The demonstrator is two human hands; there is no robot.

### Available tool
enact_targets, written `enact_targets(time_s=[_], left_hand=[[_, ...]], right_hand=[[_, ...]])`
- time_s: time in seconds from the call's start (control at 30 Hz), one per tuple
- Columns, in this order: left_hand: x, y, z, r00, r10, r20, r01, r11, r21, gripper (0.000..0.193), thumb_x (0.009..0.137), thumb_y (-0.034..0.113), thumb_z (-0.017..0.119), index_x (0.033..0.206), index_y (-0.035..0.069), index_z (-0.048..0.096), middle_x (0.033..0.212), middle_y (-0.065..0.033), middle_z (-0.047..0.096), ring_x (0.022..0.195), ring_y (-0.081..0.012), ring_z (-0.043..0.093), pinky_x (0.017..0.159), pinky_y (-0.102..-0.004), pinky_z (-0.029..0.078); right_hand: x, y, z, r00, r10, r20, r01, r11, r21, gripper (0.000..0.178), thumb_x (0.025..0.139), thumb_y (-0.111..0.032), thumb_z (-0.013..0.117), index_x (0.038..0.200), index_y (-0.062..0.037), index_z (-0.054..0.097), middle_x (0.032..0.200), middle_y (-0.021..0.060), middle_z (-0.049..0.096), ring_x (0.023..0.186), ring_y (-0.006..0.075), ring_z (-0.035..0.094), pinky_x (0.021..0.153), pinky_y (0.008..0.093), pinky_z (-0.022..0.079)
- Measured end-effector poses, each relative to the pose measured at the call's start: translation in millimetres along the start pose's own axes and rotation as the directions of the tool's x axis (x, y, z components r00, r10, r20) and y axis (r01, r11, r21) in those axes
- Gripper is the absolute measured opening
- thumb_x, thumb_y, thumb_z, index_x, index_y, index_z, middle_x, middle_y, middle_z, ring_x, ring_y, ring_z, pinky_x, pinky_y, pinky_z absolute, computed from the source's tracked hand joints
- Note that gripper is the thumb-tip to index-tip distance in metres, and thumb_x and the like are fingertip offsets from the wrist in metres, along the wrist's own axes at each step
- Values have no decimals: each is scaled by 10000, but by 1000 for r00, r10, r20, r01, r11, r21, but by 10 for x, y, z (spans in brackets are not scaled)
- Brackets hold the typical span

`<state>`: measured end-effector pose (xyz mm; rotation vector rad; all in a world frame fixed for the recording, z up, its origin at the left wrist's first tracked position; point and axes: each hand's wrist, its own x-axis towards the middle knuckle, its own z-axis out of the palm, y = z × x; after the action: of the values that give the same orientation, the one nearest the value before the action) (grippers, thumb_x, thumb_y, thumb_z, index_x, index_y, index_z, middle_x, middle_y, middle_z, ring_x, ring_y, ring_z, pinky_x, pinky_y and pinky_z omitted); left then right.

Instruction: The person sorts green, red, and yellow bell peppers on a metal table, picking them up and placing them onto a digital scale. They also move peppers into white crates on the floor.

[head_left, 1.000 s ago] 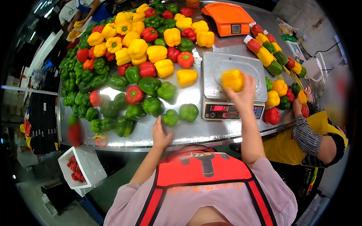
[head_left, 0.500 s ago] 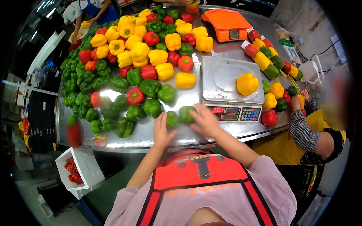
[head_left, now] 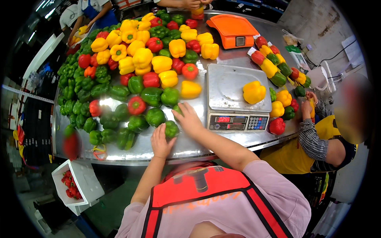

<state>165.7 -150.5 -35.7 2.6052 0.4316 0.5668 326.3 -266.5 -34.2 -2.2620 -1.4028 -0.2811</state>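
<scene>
My left hand (head_left: 160, 142) is cupped round the left and near side of a green bell pepper (head_left: 172, 129) on the metal table. Just beyond it, my right hand (head_left: 191, 120) closes over another green bell pepper (head_left: 177, 110), mostly covered by the fingers. Both peppers lie at the near edge of a big heap, beside more green bell peppers (head_left: 155, 117) and a red bell pepper (head_left: 137, 105). To the right of my hands stands a grey digital scale (head_left: 226, 103) with a single yellow bell pepper (head_left: 254, 92) on its plate.
An orange scale (head_left: 232, 27) stands at the back. Tricoloured pepper packs (head_left: 270, 68) lie on the right, where a co-worker's hands (head_left: 307, 104) handle peppers. More people work at the far side. A white foam box (head_left: 89, 186) with red peppers sits below the table's left edge.
Both hands have moved left with the two green peppers, toward the heap. My right hand has gone farther from me, over its pepper. The scale's display has changed.
</scene>
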Motion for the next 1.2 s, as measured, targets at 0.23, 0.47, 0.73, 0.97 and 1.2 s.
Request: enact_targets(time_s=[0.23, 0.47, 0.73, 0.97, 1.2], left_hand=[[-287, -222, -221, 998, -66, 19, 67, 997, -37, 843, 711, 313, 773, 1389, 31, 358, 1397, -178, 421, 1268, -370, 400, 1042, -455, 331], [-568, -306, -219, 986, -164, -1, 164, 986, -1, 789, 754, 265, 737, 1393, 23, 342, 1415, -189, 388, 1268, -378, 393, 1055, -457, 320], [-528, -296, -235, 988, -154, -10, 153, 988, -24, 774, 749, 214, 730, 1390, 16, 344, 1380, -205, 425, 1239, -388, 420, 1042, -460, 338], [-172, -26, -397, 991, -89, -97, 71, 981, -178, 758, 741, 156, 730, 1380, -6, 355, 1375, -221, 430, 1236, -393, 427, 1034, -456, 340], [982, 1043, -458, 987, 162, -19, -143, 800, -583, 898, 649, 195, 828, 1392, 42, 348, 1393, -213, 410, 1266, -374, 427, 1037, -428, 374]], right_hand=[[799, 596, -376, 919, 376, -117, -313, 877, 363, 629, 736, -226, 745, 1274, -28, 486, 1295, 225, 490, 1201, 403, 459, 1022, 407, 390], [1462, 1224, -48, 812, 584, -2, -584, 811, 41, 808, 676, -272, 801, 1354, -72, 409, 1271, 250, 475, 1186, 382, 478, 994, 409, 417], [1474, 1277, -11, 676, 735, 61, -672, 579, 462, 833, 710, -367, 773, 1388, -75, 385, 1190, 220, 568, 1074, 357, 571, 948, 399, 453], [629, 518, -1032, 797, 382, 468, -138, -639, 756, 590, 949, -574, 335, 1333, -142, 452, 1211, 60, 589, 1017, 175, 590, 765, 291, 484], [-43, 279, -1394, 761, 352, 546, -273, -589, 761, 680, 968, -602, 198, 1383, -104, 402, 1352, 99, 505, 1174, 240, 540, 930, 404, 482]])
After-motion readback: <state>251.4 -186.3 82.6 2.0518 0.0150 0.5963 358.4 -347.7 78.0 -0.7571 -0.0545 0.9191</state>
